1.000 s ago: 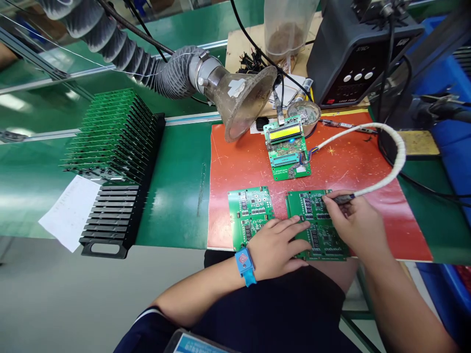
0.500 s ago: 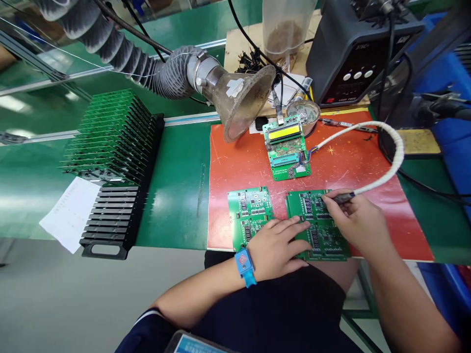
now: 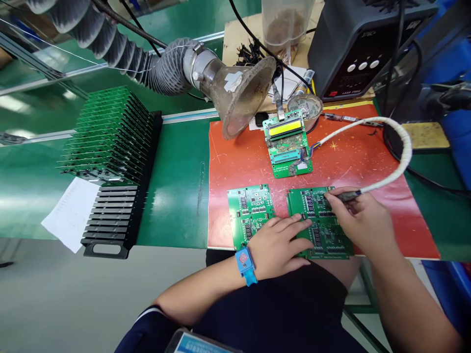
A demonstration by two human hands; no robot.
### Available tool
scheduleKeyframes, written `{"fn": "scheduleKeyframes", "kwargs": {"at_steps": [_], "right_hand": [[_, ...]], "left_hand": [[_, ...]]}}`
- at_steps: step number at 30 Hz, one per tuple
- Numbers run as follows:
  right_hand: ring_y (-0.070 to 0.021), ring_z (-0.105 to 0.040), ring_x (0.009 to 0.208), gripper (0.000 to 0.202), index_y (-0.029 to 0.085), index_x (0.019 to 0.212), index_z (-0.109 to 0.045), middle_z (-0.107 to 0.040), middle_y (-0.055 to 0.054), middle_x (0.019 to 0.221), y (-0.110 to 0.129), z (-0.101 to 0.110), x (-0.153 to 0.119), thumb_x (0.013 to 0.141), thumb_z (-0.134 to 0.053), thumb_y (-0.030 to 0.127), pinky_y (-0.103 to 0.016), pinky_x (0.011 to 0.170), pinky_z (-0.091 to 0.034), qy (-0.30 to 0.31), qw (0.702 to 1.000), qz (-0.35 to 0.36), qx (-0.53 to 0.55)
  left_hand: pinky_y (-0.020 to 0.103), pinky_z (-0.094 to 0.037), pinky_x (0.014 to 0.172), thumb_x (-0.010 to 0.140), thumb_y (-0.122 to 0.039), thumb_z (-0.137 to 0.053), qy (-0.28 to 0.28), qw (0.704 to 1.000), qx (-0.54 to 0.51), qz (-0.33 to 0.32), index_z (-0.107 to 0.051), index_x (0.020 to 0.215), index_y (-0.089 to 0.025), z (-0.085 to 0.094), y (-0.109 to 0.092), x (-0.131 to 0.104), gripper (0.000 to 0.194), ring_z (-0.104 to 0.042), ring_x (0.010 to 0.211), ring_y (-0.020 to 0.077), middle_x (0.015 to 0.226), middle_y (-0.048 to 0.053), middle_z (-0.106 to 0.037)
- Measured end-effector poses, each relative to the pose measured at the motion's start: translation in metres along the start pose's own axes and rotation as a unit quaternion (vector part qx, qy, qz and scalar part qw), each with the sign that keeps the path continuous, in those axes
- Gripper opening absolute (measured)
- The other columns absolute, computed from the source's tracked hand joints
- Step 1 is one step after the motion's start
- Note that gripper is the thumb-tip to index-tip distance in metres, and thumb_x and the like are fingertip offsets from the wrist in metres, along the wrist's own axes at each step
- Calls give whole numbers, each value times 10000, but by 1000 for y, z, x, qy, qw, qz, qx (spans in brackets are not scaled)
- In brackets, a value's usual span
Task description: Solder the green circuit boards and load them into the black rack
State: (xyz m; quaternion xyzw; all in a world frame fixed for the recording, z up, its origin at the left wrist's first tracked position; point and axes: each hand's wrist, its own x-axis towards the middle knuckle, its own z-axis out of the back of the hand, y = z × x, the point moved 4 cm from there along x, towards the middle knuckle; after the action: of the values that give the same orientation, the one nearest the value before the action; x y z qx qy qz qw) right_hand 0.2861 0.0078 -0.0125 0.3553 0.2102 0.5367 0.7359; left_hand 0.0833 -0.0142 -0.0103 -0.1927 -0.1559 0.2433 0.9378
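My right hand [image 3: 362, 218] pinches a dark probe [image 3: 348, 195] on a white-wrapped cable [image 3: 403, 142], its tip at the upper part of the right green circuit board [image 3: 327, 235]. Fingers spread, my left hand [image 3: 281, 245] rests on that board's left edge and covers part of the left circuit board [image 3: 253, 206]. Both boards carry small digit displays and chips. Behind them lies a programmer board [image 3: 289, 144] with a lit yellow screen and a blue socket; the cable runs from it. A blue wrist strap [image 3: 245, 264] circles my left wrist.
A fume extractor hood [image 3: 246, 95] hangs over the red mat [image 3: 228, 162]. On the left, a black rack [image 3: 143, 196] holds several upright green boards [image 3: 106, 132] beside a paper sheet [image 3: 69, 211]. A soldering station [image 3: 364, 54] stands back right, near a round tin [image 3: 307, 108].
The view has shifted slightly. Both hands keep nearly the same places, with the probe still at the right circuit board.
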Motion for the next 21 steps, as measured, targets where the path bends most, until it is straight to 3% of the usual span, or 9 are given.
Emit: {"fn": "scheduleKeyframes", "kwargs": {"at_steps": [7,15,21], "right_hand": [[-180,-637,594,242,187,886,-676,-693,-62,738,7,6,3,817,-653,418,-309,567,-473,47,998,-38,18],[-126,-600,502,152,204,838,-692,-625,18,569,21,10,3,842,-656,351,-227,473,-400,-5,994,8,-107],[-124,-659,606,153,215,939,-692,-694,8,745,14,11,-4,846,-661,332,-224,552,-513,-2,1000,9,21]], "left_hand": [[392,-414,1008,934,-470,-536,5,1000,-6,-6,-626,1107,-244,3,0,1,299,-384,1378,241,1450,58,-478],[394,-390,1031,960,-444,-494,18,999,-29,2,-622,1110,-233,6,-1,3,288,-370,1387,241,1462,69,-461],[387,-387,1040,957,-427,-511,29,999,-35,11,-630,1107,-236,7,-2,3,270,-358,1395,238,1467,58,-457]]}}
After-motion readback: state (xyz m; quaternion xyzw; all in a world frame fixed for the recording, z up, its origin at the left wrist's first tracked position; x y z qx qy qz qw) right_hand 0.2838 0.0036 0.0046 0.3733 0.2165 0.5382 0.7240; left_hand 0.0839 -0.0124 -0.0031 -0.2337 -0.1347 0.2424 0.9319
